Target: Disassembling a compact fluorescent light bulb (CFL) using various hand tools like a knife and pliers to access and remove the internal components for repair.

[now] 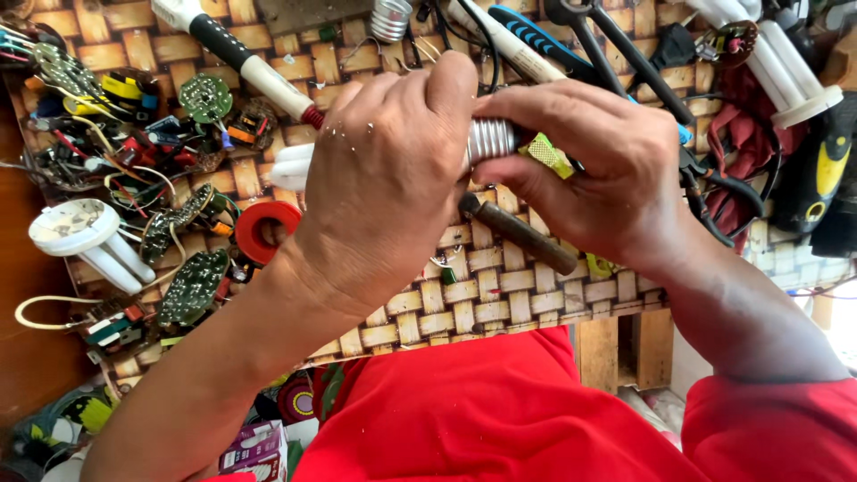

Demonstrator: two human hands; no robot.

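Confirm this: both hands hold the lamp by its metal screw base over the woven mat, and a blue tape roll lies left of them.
Not quite. The head view shows the tape roll is red, not blue. Both the left hand and right hand do hold the lamp over the woven mat.

Lamp with ribbed silver screw base, white tubes, horizontal above woven mat

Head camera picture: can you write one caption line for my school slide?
Left hand and right hand grip a lamp's threaded metal base above a woven mat strewn with circuit boards.
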